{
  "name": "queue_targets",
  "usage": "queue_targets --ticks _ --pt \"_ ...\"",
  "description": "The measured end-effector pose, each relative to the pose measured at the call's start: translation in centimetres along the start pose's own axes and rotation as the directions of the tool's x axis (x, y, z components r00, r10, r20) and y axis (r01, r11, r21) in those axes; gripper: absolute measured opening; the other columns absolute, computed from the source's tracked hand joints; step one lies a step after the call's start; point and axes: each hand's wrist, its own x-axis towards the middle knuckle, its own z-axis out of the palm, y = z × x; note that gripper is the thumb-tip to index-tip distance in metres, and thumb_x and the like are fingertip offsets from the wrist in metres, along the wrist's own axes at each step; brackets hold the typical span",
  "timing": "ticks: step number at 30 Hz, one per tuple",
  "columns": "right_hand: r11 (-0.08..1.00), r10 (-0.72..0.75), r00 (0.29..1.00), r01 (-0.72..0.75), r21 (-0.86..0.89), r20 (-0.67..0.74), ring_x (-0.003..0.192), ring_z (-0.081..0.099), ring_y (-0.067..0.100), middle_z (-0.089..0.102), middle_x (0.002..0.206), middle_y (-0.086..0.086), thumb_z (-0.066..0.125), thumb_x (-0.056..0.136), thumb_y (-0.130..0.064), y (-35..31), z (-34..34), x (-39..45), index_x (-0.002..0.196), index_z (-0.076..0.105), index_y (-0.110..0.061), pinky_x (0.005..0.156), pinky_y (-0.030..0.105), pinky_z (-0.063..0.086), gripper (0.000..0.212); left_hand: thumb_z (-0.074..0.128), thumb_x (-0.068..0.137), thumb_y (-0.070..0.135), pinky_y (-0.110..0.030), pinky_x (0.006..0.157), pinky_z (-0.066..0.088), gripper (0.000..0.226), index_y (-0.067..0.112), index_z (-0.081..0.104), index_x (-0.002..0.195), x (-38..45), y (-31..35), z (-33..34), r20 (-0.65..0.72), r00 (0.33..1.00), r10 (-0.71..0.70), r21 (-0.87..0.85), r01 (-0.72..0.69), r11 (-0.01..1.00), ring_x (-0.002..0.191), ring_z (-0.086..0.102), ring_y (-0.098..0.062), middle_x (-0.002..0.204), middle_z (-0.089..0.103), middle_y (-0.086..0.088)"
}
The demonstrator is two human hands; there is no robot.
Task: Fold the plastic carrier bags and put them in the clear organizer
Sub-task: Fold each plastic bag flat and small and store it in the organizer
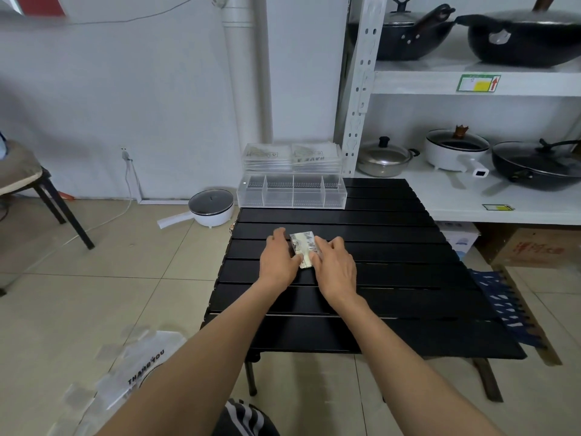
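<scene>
Carrier bags (132, 369) printed with "THANK YOU" are lying loose on the tiled floor at the near left, beside the black slatted table (393, 309). Mid-table, the left hand (279, 259) and right hand (334, 265) are pinching a small folded bag (303, 243) from either side, thumbs lying on top. Beyond, the clear organizer (292, 191) is sitting on the table's far edge, more folded bags (292, 154) lying flat on its raised lid.

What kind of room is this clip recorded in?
Probably a storage or utility room rather than a working kitchen: a white metal shelving rack stacked with woks and pots, a tiled floor, and a folding black slatted table.
</scene>
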Motion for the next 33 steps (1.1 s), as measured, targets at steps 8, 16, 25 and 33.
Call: queue_targets --ticks 8,16,25,33 --pt "0.998 -0.053 0.998 0.054 -0.042 0.022 0.09 0.048 0.023 0.045 0.11 0.008 0.053 0.095 -0.011 0.0 0.1 -0.3 0.142 0.039 -0.019 0.075 0.036 0.048 0.05 0.045 0.096 0.016 -0.033 0.071 0.049 0.026 0.009 0.057 0.117 0.0 0.7 0.4 0.066 0.996 0.06 0.255 -0.075 0.964 0.081 0.056 -0.022 0.123 0.039 -0.007" --pt "0.999 0.009 0.999 -0.007 -0.054 0.046 0.094 0.042 0.022 0.043 0.114 0.006 0.053 0.094 -0.005 -0.6 -0.1 0.0 0.13 0.051 -0.013 0.084 0.034 0.044 0.037 0.049 0.091 0.01 -0.029 0.067 0.04 0.033 0.013 0.057 0.123 0.6 1.2 0.6 0.085 0.996 -0.016 0.225 -0.004 0.974 0.078 0.052 -0.023 0.124 0.044 -0.013" --pt "1.0 0.013 0.999 -0.013 0.024 0.039 0.103 0.045 0.021 0.044 0.119 0.005 0.048 0.094 -0.005 -0.1 0.2 0.1 0.14 0.048 -0.018 0.093 0.035 0.045 0.048 0.063 0.081 -0.008 -0.026 0.065 0.057 0.025 0.017 0.068 0.081 1.4 1.9 0.7 0.172 0.914 -0.367 -0.625 0.389 0.677 0.093 0.066 -0.024 0.111 0.065 -0.015" --pt "0.952 0.072 0.997 -0.059 0.3 -0.032 0.105 0.051 0.017 0.053 0.111 0.0 0.042 0.1 -0.022 0.0 0.2 0.5 0.127 0.062 -0.024 0.086 0.031 0.044 0.033 0.057 0.083 -0.01 -0.02 0.078 0.052 0.037 0.019 0.072 0.1 -0.6 1.3 -1.4 0.148 0.984 -0.103 -0.632 0.175 0.755 0.088 0.064 -0.014 0.102 0.069 -0.008"
